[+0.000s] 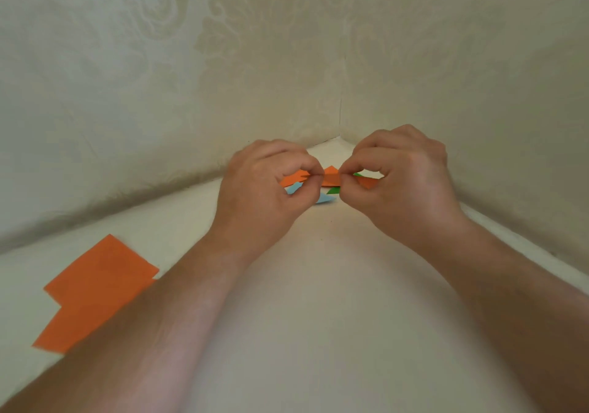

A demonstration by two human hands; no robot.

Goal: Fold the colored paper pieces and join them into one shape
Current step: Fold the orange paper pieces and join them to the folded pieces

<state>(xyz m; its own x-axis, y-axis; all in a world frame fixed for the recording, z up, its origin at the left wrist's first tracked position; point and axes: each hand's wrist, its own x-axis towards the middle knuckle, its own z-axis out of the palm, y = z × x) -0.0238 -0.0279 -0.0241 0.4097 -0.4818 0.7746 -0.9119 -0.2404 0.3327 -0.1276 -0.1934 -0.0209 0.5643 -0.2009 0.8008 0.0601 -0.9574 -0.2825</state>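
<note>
an orange folded paper [331, 179] is held above the white table [302, 285], near the far corner, between the two hands. it is pinched at its left end by the curled fingers and thumb of the left hand [267, 186], and at its right end by the curled fingers and thumb of the right hand [398, 180]. blue pieces [325, 199] and a green piece [334, 190] are seen just beneath it. two flat orange sheets [95, 291] lie overlapped at the near left.

Folded orange paper piece [331, 179] held above blue [325, 200] and green pieces [333, 190].
</note>
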